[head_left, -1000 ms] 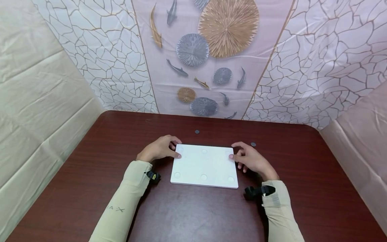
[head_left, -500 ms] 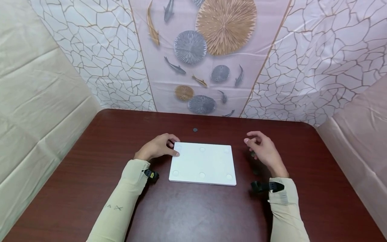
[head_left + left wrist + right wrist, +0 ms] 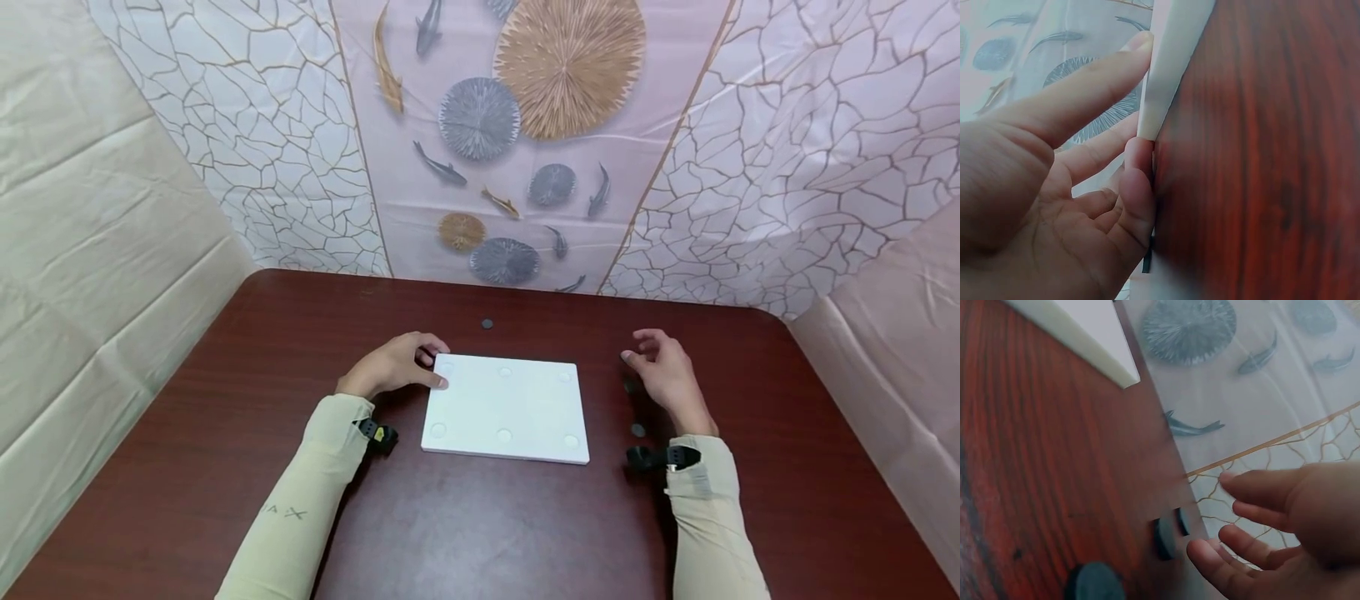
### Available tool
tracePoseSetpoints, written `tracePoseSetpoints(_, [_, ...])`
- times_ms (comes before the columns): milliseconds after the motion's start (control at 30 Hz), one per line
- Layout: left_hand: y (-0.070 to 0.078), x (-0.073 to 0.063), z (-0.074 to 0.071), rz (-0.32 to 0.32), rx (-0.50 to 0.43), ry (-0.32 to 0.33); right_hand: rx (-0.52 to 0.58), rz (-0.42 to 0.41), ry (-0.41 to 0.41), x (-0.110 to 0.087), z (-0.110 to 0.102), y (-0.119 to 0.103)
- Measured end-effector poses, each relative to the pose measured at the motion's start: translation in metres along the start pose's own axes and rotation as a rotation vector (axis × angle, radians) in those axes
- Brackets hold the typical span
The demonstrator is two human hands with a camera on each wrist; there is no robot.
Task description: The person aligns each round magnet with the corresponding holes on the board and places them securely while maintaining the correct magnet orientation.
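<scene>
A white rectangular board (image 3: 502, 407) with several shallow round recesses in its face lies on the table. My left hand (image 3: 393, 365) grips its far left corner, thumb on the top face and curled fingers against the edge; in the left wrist view the board's pale edge (image 3: 1169, 75) runs between thumb and fingers. Off the board's right side, my right hand (image 3: 667, 375) is held over the table with fingers spread and nothing between them. Near it are dark discs: one disc (image 3: 637, 430) by the wrist, another disc (image 3: 629, 385) below the thumb. The right wrist view shows three discs (image 3: 1163, 539) beside the fingertips.
Another small dark disc (image 3: 487, 323) lies behind the board, toward the far side of the dark red wooden table (image 3: 487, 533). A patterned cloth (image 3: 555, 183) hangs along the far edge, and pale cloth walls (image 3: 112, 292) stand at both sides.
My right hand has let go of the board's right edge and moved right, over the discs. One disc near its wrist has come into view. The left hand keeps its grip on the board.
</scene>
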State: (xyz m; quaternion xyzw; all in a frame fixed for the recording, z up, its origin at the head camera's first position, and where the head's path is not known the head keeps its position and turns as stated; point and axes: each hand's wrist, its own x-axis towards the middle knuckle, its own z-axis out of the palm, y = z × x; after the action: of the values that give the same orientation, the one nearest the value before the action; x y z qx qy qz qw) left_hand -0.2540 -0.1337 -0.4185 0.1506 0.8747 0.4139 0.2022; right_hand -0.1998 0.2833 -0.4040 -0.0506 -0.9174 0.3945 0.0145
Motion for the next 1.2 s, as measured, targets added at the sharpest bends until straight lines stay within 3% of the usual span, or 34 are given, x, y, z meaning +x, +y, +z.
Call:
tracePoseSetpoints(333, [0.002, -0.003, 0.002, 0.006, -0.015, -0.005, -0.126, 0.049, -0.049, 0.005, 0.006, 0.008])
tracePoseSetpoints(700, [-0.002, -0.008, -0.002, -0.020, -0.011, 0.018, -0.211, -0.032, -0.036, 0.013, 0.018, -0.001])
tracePoseSetpoints(900, [-0.001, -0.009, 0.000, -0.009, -0.008, 0.007, -0.241, -0.062, 0.005, 0.013, 0.013, 0.000])
tracePoseSetpoints(1200, [0.003, -0.004, 0.001, -0.021, 0.011, 0.005, -0.262, -0.052, 0.019, 0.016, 0.011, -0.002])
